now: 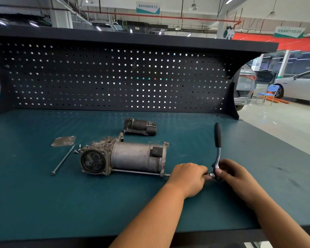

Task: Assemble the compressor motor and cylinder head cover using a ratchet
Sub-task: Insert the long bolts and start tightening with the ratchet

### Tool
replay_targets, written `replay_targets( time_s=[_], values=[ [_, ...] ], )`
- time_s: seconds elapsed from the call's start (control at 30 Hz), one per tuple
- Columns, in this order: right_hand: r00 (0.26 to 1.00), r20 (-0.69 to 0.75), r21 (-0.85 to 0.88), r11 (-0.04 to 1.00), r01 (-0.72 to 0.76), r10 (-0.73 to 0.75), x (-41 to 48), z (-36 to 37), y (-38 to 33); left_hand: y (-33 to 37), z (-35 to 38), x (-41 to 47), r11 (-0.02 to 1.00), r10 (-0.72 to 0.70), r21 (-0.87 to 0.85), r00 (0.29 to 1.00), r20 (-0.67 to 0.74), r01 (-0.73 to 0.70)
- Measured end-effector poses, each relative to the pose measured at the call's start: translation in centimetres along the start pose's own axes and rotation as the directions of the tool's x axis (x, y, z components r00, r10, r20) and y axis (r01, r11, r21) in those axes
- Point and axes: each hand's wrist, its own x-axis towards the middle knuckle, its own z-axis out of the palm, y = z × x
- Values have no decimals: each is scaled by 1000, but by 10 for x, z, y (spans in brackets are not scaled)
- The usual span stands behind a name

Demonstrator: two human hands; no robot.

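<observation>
The compressor motor (132, 156) lies on its side on the green bench, its round cylinder end facing left. A long bolt (136, 172) runs along its near side. The ratchet (217, 140) stands with its black handle pointing away from me, its head low at the bolt's right end. My left hand (188, 178) grips the socket or extension between the bolt end and the ratchet head. My right hand (233, 174) holds the ratchet head. A flat square cover plate (63, 141) lies to the left, with a second long bolt (63, 160) beside it.
A smaller dark motor part (140, 127) lies behind the compressor. Small screws (77, 150) sit near the cylinder end. A black pegboard (115, 76) closes the back of the bench (43, 194). Parked cars (302, 85) and a blue chair (268, 93) stand off to the right.
</observation>
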Motion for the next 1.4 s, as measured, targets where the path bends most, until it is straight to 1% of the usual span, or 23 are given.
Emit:
replay_targets(
  time_s=[0.07, 0.13, 0.2, 0.27, 0.3, 0.33, 0.37, 0.43, 0.5, 0.53, 0.63, 0.7, 0.77, 0.8, 0.83, 0.93, 0.97, 1.03, 1.13, 1.23, 1.27, 1.33, 1.4],
  values=[
    [1000, 5, 46, 999, 21, -21, -1, -1, 1, 0, 0, 1, 1000, -22, 6, 1000, 5, 22],
    [1000, -26, 24, 1000, -5, 5, 0, 0, 2, 0, 0, 2, 999, -39, 13, 999, 10, 39],
    [998, -59, -69, 997, -27, 23, 3, 3, 1, 0, -2, 3, 999, -38, 2, 999, 7, 38],
    [992, -92, -233, 966, -110, 91, 8, 4, 1, 1, -4, 2, 999, -25, -21, 1000, 6, 25],
    [987, -105, -281, 949, -144, 119, 9, 4, 2, 2, -4, 1, 1000, -15, -23, 1000, 8, 15],
    [986, -107, -287, 946, -151, 124, 9, 3, 3, 2, -3, 1, 1000, -6, -18, 1000, 9, 6],
    [988, -105, -260, 956, -135, 111, 8, 2, 4, 3, -2, 0, 1000, -1, -11, 1000, 7, 1],
    [995, -76, -88, 994, -66, 59, 3, 1, 3, 1, -2, 0, 1000, 2, -1, 1000, -5, -2],
    [1000, -20, 63, 998, 5, -3, 0, -1, 2, 0, -1, 1, 1000, 1, 4, 1000, -17, -1],
    [1000, -7, 86, 996, 20, -20, 0, -3, 5, 0, -1, 2, 1000, -3, 4, 1000, -14, 3],
    [999, -38, 42, 999, -10, 12, 2, 0, 5, 1, -1, 4, 1000, -9, 12, 1000, 16, 9],
    [996, -63, -92, 993, -75, 70, 6, 2, 3, 0, -2, 4, 1000, -10, -10, 1000, 27, 10],
    [991, -64, -267, 955, -134, 121, 8, 3, 2, 0, -3, 2, 999, -7, -46, 1000, 29, 8],
    [991, -61, -278, 952, -129, 117, 8, 3, 1, 0, -3, 1, 999, -1, -46, 1000, 31, 2],
    [994, -56, -238, 965, -108, 97, 7, 3, 0, 0, -2, 0, 999, 6, -32, 999, 34, -5],
    [1000, -7, -14, 1000, -6, 6, 0, 1, -1, 0, -1, 1, 1000, 7, 18, 999, 40, -7],
    [1000, 11, 12, 1000, 16, -16, -1, -1, 0, 0, -1, 1, 1000, 1, 29, 999, 46, -2],
    [1000, 9, 10, 1000, 2, -2, -2, -1, 2, 0, -1, 1, 999, -13, 52, 998, 67, 9],
    [998, -57, -14, 999, -37, 36, 2, 2, 3, 1, -2, 2, 999, -29, 39, 997, 69, 26],
    [989, -115, -225, 968, -113, 89, 7, 2, 2, 5, -3, 0, 999, -37, 0, 997, 67, 37],
    [987, -130, -234, 964, -123, 94, 7, 3, 1, 6, -4, -1, 1000, -25, -1, 997, 74, 26],
    [991, -99, -159, 982, -105, 90, 5, 4, 1, 5, -5, -1, 1000, -4, 0, 997, 72, 4],
    [997, 5, -11, 997, -74, 74, 0, 3, -1, 3, -5, -1, 1000, -2, -9, 999, 34, 3]
  ],
)
